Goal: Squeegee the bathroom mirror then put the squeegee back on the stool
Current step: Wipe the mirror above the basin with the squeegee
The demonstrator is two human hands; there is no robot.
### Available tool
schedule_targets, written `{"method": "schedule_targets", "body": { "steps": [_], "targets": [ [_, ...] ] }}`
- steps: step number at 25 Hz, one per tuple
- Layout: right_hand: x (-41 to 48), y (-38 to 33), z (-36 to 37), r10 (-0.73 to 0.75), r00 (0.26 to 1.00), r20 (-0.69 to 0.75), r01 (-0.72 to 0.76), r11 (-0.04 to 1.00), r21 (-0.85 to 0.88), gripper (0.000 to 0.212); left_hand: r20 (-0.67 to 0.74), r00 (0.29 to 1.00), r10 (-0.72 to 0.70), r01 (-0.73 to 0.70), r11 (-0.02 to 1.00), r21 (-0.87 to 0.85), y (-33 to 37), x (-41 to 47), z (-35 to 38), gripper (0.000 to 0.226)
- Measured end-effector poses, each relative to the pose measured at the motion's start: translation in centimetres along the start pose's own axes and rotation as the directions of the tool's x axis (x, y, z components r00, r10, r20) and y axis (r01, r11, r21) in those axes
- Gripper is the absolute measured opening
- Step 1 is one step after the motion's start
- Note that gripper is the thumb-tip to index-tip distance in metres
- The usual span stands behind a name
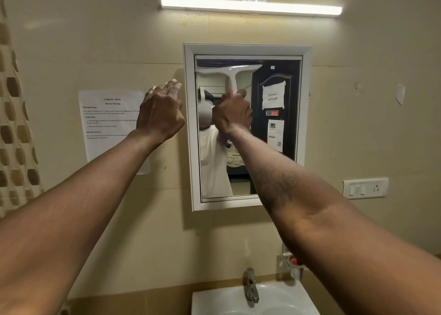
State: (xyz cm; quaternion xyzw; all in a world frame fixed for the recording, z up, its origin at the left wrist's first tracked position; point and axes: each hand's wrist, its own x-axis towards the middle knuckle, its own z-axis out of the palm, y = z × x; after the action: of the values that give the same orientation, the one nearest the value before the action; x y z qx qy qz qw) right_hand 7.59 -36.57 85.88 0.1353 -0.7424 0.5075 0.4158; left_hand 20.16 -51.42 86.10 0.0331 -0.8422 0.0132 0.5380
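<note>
Now, with the right hand (232,115) fingers wrapped around the squeegee (230,72) handle and the left hand (160,110) open and empty, the blade belongs flat on the mirror (241,178), drawn steadily downward.

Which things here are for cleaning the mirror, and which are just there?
For the job:
- squeegee, blade near the mirror's top
- mirror
- right hand, holding the squeegee's handle
- left hand, open, beside the frame

Just there:
- paper sheet on the wall
- light
- switch plate
- tap
- sink

The stool isn't in view.
</note>
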Motion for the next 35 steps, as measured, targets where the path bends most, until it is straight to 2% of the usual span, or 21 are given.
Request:
{"method": "schedule_targets", "body": {
  "steps": [2, 8, 13, 17, 25, 31, 35],
  "targets": [
    [-2.7, 2.1, 0.4, 0.042, 0.997, 0.063, -0.043, 0.999, 0.014, 0.028, 0.009, 1.000, 0.003, -0.002, 1.000, -0.005, 0.4, -0.7, 0.0, 0.054],
    [-10.0, 6.8, 0.6, 0.070, 0.993, 0.100, -0.066, 0.997, -0.042, 0.034, 0.038, 0.999, 0.003, -0.003, 1.000, -0.002, 1.0, -2.1, -0.6, 0.054],
    [-6.6, 3.7, -0.5, 0.044, 0.998, 0.044, -0.045, 0.999, 0.004, 0.035, 0.016, 1.000, 0.022, -0.022, 1.000, -0.003, 1.5, -1.3, -1.8, 0.054],
    [-2.4, 0.1, -1.2, 0.013, 1.000, -0.023, -0.012, 0.998, 0.055, 0.026, 0.010, 1.000, 0.009, -0.010, 1.000, 0.017, 0.3, -1.2, -2.2, 0.054],
    [0.7, -1.8, -0.1, -0.011, 0.996, -0.088, 0.013, 1.000, 0.027, 0.029, 0.014, 1.000, -0.014, 0.013, 0.999, 0.033, -1.6, -0.7, -1.9, 0.054],
    [0.6, -1.7, -0.4, -0.004, 0.999, -0.048, 0.003, 1.000, -0.010, 0.028, 0.011, 1.000, -0.014, 0.014, 1.000, 0.006, -0.8, -0.2, -0.9, 0.055],
    [-2.5, 0.3, 0.4, 0.067, 0.998, 0.020, -0.067, 0.998, 0.008, 0.027, 0.024, 1.000, -0.016, 0.016, 1.000, -0.014, 0.0, -0.9, -0.4, 0.055]
  ]
}}
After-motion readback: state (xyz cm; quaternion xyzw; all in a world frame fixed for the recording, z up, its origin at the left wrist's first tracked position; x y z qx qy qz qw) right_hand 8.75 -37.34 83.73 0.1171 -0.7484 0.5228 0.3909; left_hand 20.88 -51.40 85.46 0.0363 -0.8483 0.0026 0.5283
